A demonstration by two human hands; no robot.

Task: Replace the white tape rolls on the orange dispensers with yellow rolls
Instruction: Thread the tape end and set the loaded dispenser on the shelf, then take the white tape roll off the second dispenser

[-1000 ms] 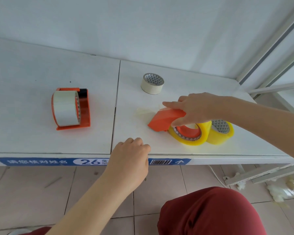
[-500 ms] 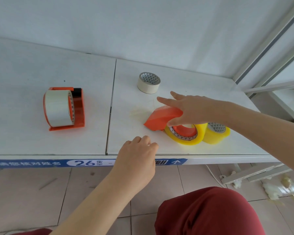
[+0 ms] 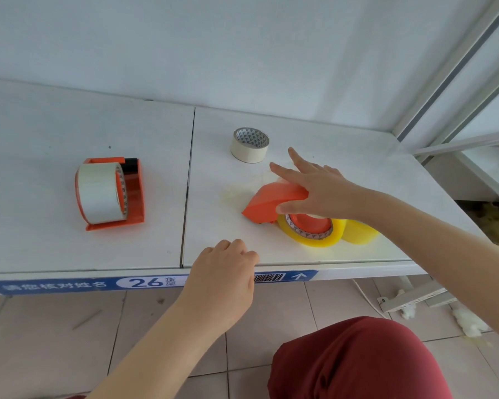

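An orange dispenser (image 3: pixel 271 201) lies on the white table's right panel with a yellow roll (image 3: pixel 311 237) on its hub. My right hand (image 3: pixel 314 188) hovers over its top, fingers spread, thumb by its side, holding nothing. A second yellow roll (image 3: pixel 360 233) lies behind it, partly hidden by my forearm. On the left panel stands another orange dispenser (image 3: pixel 133 194) carrying a white roll (image 3: pixel 97 194). A loose white roll (image 3: pixel 249 145) lies flat at the back. My left hand (image 3: pixel 225 272) rests curled at the table's front edge.
The white table (image 3: pixel 69 249) has a seam between two panels and a blue label strip along its front. A metal frame (image 3: pixel 444 76) rises at the right. My red-clad knee (image 3: pixel 357 361) is below the table, over a tiled floor with bits of fluff.
My right hand has let go of the orange dispenser and opened its fingers above it. My left hand edged slightly forward onto the table's edge.
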